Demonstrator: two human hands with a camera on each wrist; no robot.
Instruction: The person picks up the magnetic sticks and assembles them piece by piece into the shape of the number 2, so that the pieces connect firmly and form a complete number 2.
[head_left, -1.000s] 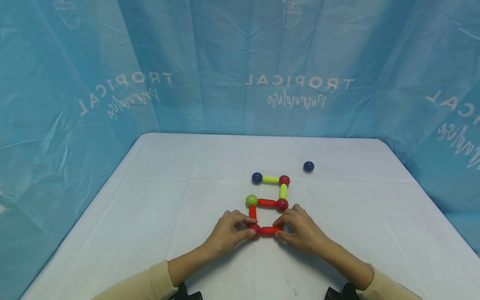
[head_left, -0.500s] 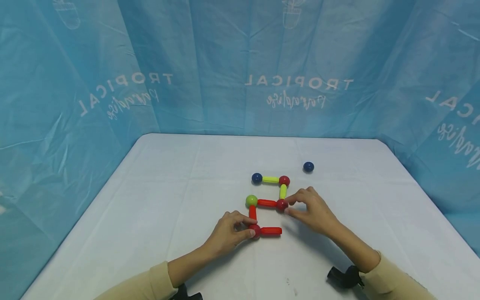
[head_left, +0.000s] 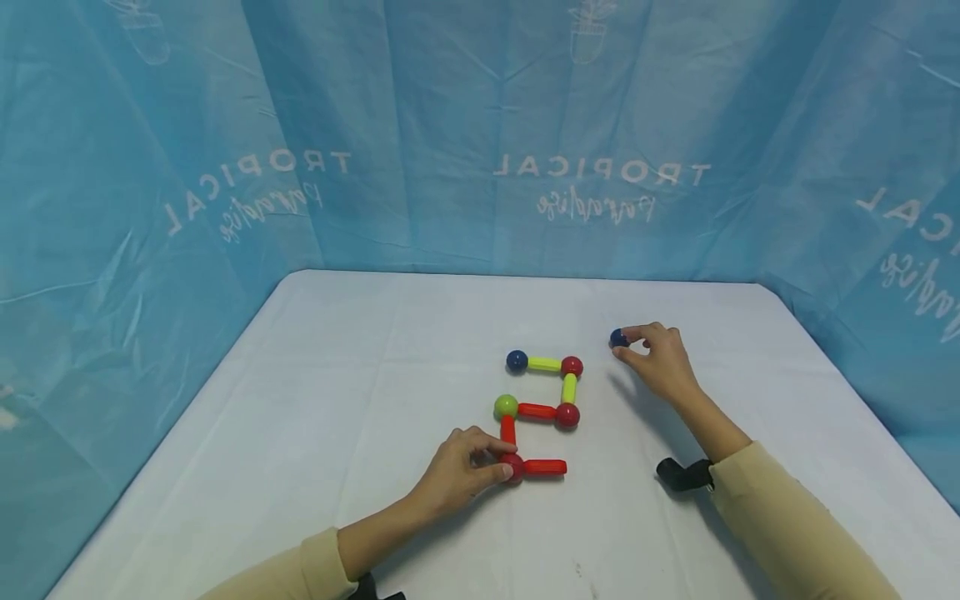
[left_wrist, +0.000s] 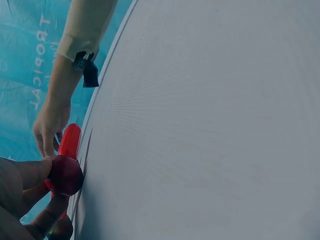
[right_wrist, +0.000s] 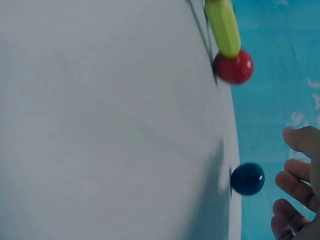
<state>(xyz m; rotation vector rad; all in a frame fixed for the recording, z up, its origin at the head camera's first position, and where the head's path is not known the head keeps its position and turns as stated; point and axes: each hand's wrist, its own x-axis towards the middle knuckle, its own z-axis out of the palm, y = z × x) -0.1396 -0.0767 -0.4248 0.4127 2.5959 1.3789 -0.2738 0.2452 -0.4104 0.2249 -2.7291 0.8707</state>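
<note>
Thumb and fingers of my left hand (head_left: 459, 468) pinch a red ball (head_left: 513, 468) at the near-left corner of a ball-and-stick figure. From that ball a red stick (head_left: 545, 468) points right with a free end, and another red stick (head_left: 508, 429) leads up to a green ball (head_left: 506, 407). At the far right, my right hand (head_left: 662, 360) reaches around a loose dark blue ball (head_left: 617, 338). In the right wrist view a gap shows between the spread fingers (right_wrist: 295, 187) and that blue ball (right_wrist: 247, 178).
The figure continues through a red stick (head_left: 537, 412), a red ball (head_left: 567, 415), a yellow stick (head_left: 569, 389), another red ball (head_left: 572, 367) and a yellow stick (head_left: 544, 364), ending in a blue ball (head_left: 517, 361). A white-covered table (head_left: 360, 350) bears everything; blue sheeting (head_left: 450, 125) hangs behind.
My right hand has left the free end of the near red stick, passed the middle red ball and moved up and right to the loose blue ball. The left hand stays put.
</note>
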